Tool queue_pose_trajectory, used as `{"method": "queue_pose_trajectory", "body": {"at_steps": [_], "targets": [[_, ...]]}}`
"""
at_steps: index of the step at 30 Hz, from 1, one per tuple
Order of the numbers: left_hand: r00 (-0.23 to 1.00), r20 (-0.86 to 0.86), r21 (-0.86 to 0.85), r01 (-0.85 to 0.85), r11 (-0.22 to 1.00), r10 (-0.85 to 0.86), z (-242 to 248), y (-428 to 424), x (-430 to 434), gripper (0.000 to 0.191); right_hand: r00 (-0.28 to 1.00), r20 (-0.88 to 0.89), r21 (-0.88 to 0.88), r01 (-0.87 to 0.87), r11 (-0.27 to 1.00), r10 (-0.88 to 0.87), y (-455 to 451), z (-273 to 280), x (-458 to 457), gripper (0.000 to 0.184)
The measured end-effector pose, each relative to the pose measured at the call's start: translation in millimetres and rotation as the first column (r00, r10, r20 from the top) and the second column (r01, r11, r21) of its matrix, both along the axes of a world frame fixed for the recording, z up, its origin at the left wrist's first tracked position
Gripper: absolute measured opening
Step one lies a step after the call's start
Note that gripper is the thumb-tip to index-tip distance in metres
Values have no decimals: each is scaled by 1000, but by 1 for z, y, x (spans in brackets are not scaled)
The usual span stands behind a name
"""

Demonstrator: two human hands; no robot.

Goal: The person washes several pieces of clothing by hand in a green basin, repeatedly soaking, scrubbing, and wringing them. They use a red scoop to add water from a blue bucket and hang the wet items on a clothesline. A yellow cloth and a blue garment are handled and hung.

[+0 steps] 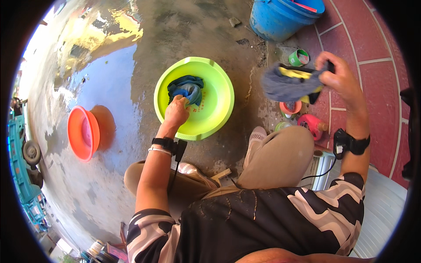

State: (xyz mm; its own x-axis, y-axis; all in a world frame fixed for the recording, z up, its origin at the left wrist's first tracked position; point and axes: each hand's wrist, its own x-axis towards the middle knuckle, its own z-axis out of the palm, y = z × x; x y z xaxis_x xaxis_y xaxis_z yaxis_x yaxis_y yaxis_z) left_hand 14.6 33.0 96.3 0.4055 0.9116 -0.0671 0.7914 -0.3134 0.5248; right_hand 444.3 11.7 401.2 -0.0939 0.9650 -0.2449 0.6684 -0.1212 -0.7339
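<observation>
My left hand (pixel 177 112) grips the edge of a crumpled blue cloth (pixel 186 86), which lies inside a lime-green plastic basin (pixel 223 98). The basin rests on wet concrete before my feet and has red printing on its bottom. Off to the right, my right hand (pixel 338 77) is raised and pinches the end of a bunched grey cloth item (pixel 289 86) with yellow and black parts. That item hangs in the air beside the tiled wall, blurred by motion. Its exact kind cannot be made out.
An orange plastic basin (pixel 94 131) stands in a shallow puddle at the left. A blue bucket (pixel 279 23) is against the red tiled wall (pixel 378 85). Near my right knee are a green container (pixel 298 58), a small orange cup (pixel 295 107) and a pink-red bottle (pixel 312 126).
</observation>
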Motion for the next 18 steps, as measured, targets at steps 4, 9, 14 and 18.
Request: {"method": "queue_pose_trajectory", "body": {"at_steps": [4, 9, 14, 18], "targets": [[999, 17, -27, -34, 999, 34, 3, 5, -9, 20, 989, -132, 29, 71, 997, -67, 6, 5, -17, 40], [1000, -9, -6, -24, 1000, 24, -1, 5, -8, 17, 954, 2, -13, 300, 954, -300, 6, -34, 62, 42], [997, 32, -107, 74, 992, -71, -19, -4, 10, 16, 968, 200, 1, 156, 988, -154, -42, -194, 116, 48], [989, -23, -178, 137, 974, -144, -36, -7, 15, 21, 618, 749, -230, -94, 969, 238, -95, -292, 108, 29]]}}
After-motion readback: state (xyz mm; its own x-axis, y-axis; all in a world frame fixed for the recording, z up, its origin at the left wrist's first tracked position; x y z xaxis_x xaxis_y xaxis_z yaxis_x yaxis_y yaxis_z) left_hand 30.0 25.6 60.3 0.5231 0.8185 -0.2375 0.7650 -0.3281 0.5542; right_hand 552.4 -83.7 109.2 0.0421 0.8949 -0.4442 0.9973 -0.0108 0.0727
